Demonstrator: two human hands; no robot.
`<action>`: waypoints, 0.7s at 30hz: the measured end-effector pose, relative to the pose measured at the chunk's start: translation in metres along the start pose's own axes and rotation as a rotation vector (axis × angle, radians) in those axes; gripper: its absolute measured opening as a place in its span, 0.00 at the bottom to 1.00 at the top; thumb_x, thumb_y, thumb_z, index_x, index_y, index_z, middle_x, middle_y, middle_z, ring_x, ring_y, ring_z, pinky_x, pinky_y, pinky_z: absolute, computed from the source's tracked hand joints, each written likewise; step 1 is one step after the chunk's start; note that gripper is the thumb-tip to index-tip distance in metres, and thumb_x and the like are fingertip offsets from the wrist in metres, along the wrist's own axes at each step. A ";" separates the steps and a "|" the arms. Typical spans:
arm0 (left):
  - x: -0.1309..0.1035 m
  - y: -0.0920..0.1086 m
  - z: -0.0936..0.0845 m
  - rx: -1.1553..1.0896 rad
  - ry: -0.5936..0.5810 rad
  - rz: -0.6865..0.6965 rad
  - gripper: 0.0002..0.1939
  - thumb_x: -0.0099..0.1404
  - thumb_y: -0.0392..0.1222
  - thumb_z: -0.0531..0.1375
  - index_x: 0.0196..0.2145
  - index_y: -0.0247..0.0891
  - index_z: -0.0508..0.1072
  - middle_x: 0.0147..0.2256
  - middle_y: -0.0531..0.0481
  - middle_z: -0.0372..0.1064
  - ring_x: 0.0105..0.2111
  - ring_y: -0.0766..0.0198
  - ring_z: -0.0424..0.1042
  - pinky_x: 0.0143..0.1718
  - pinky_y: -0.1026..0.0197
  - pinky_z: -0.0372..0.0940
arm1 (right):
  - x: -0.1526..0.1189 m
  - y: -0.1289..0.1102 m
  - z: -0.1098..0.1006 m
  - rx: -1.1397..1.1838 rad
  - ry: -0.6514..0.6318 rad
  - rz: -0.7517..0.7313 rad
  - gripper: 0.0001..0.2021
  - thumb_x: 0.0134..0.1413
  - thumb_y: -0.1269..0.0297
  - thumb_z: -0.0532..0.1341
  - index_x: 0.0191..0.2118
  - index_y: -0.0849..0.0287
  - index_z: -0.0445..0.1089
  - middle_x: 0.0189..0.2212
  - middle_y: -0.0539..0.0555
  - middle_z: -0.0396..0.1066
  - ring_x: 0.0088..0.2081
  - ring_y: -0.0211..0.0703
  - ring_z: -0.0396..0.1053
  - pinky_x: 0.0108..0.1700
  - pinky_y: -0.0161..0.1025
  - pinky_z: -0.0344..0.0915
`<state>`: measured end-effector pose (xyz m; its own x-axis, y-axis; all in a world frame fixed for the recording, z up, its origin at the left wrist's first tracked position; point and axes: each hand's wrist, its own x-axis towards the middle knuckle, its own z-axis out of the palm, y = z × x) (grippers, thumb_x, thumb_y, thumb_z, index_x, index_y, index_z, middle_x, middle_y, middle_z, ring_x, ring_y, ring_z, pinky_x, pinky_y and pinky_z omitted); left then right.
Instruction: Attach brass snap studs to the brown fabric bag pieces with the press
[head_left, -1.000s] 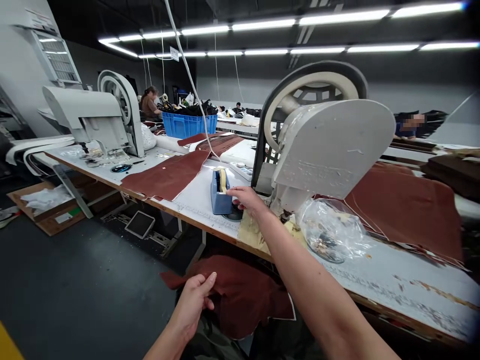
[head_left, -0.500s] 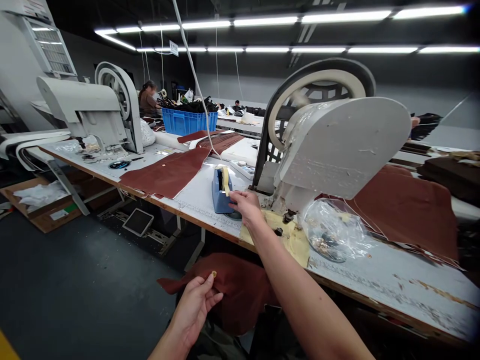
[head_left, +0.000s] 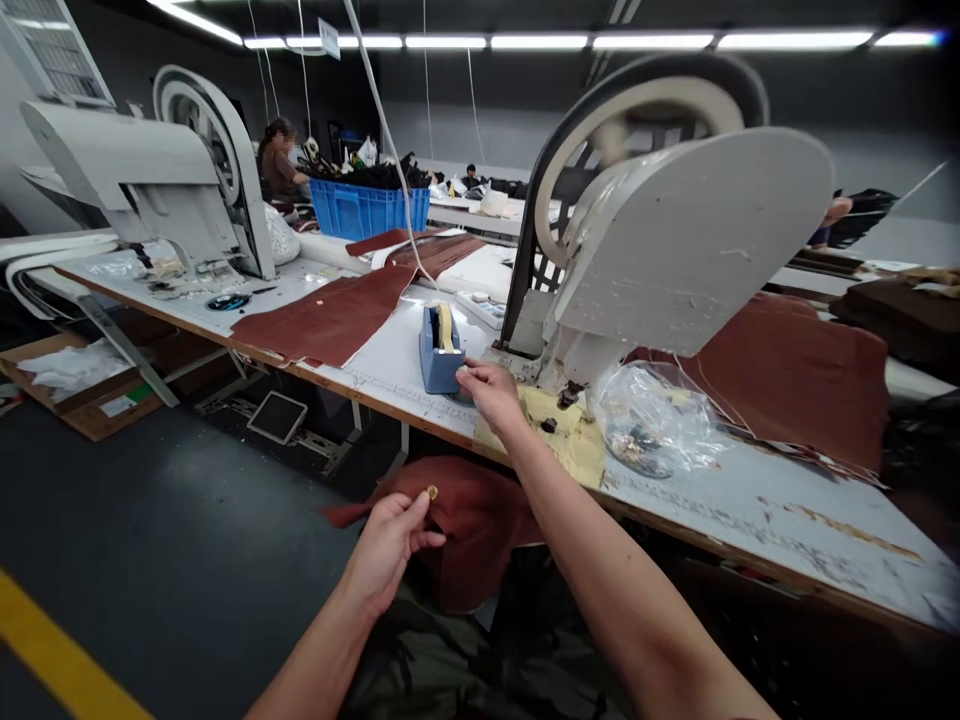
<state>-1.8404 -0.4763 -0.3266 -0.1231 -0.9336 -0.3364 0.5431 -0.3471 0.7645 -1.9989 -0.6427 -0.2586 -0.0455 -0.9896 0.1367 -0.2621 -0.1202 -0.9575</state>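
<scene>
Between thumb and forefinger, my left hand (head_left: 394,540) pinches a small gold-coloured round piece (head_left: 432,493), over a reddish-brown fabric piece (head_left: 480,520) below the table edge. My right hand (head_left: 489,388) is closed at the front right corner of a blue tape dispenser (head_left: 441,365); a small pale bit shows at its fingertips, probably tape. The dispenser stands on the white table (head_left: 390,355) with a yellowish roll (head_left: 446,328) in it. Right of my right hand lies yellow paper (head_left: 577,440) with dark bits on it.
A large white machine (head_left: 697,240) with a wheel stands just behind my right hand. Right of the paper is a clear plastic bag (head_left: 652,420) over small metal parts. Brown sheets (head_left: 337,315) lie left; a blue crate (head_left: 367,208) and a person (head_left: 279,165) are farther back.
The view has tilted down. My right hand has pulled away from the roll's tape end, which no longer stretches to my fingers. My left hand still pinches the gold piece.
</scene>
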 end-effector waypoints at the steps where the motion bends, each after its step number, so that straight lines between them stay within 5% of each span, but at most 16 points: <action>1: -0.002 0.004 0.000 0.033 -0.025 0.032 0.13 0.61 0.47 0.69 0.30 0.32 0.75 0.29 0.50 0.71 0.30 0.67 0.71 0.30 0.64 0.75 | -0.017 -0.001 -0.005 0.010 -0.028 -0.008 0.16 0.51 0.51 0.66 0.31 0.60 0.76 0.50 0.57 0.73 0.43 0.44 0.73 0.38 0.36 0.71; 5: -0.009 0.013 0.001 0.193 -0.118 0.123 0.16 0.65 0.52 0.64 0.35 0.33 0.76 0.33 0.48 0.74 0.32 0.65 0.73 0.32 0.63 0.74 | -0.098 -0.008 -0.022 -0.008 -0.396 -0.023 0.18 0.59 0.47 0.62 0.35 0.59 0.75 0.27 0.50 0.73 0.25 0.35 0.66 0.28 0.33 0.64; 7: -0.013 0.013 0.004 0.293 -0.131 0.137 0.17 0.67 0.53 0.61 0.36 0.33 0.76 0.33 0.49 0.74 0.32 0.65 0.73 0.32 0.63 0.73 | -0.129 -0.009 -0.028 -0.089 -0.530 -0.095 0.17 0.62 0.51 0.61 0.33 0.60 0.75 0.26 0.50 0.72 0.26 0.34 0.66 0.30 0.33 0.62; 9: -0.017 0.010 0.008 0.419 -0.116 0.156 0.18 0.68 0.55 0.60 0.34 0.34 0.75 0.31 0.50 0.74 0.30 0.66 0.73 0.31 0.65 0.71 | -0.148 -0.007 -0.031 -0.179 -0.533 -0.182 0.16 0.64 0.54 0.60 0.32 0.60 0.76 0.29 0.51 0.73 0.30 0.36 0.68 0.34 0.33 0.62; 15: -0.025 0.003 0.017 0.663 -0.103 0.253 0.21 0.68 0.57 0.58 0.27 0.36 0.70 0.28 0.52 0.72 0.30 0.65 0.71 0.33 0.64 0.68 | -0.156 -0.004 -0.039 -0.238 -0.513 -0.214 0.17 0.63 0.53 0.61 0.30 0.60 0.75 0.29 0.51 0.74 0.31 0.37 0.68 0.36 0.34 0.61; 21: -0.027 -0.006 0.015 0.631 -0.120 0.245 0.21 0.68 0.56 0.57 0.27 0.36 0.68 0.26 0.53 0.68 0.29 0.66 0.65 0.33 0.65 0.62 | -0.155 0.006 -0.047 -0.347 -0.515 0.033 0.24 0.56 0.44 0.64 0.23 0.61 0.73 0.18 0.48 0.66 0.22 0.33 0.58 0.24 0.34 0.51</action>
<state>-1.8528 -0.4501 -0.3138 -0.1698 -0.9824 -0.0778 -0.0161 -0.0762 0.9970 -2.0386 -0.4863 -0.2741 0.3890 -0.9141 -0.1146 -0.5707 -0.1415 -0.8089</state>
